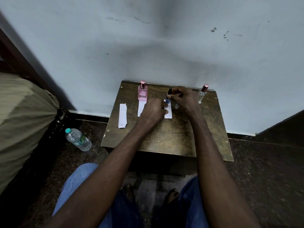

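Observation:
A small blue bottle (167, 100) stands on a white paper strip (168, 114) near the back of a worn wooden table (171, 139). My right hand (182, 99) pinches the bottle's dark cap (170, 91) from above. My left hand (153, 111) lies beside the bottle, its fingers curled near the bottle's base and over a second white strip (141, 108). Whether the left fingers grip the bottle is hidden. A pink perfume bottle (142, 91) with a rose cap stands at the head of that second strip.
A clear bottle (202, 94) with a rose cap stands at the table's back right, and a small clear cap (176, 106) lies by my right hand. A stack of paper strips (122, 115) lies at the left. A plastic water bottle (78, 139) lies on the floor.

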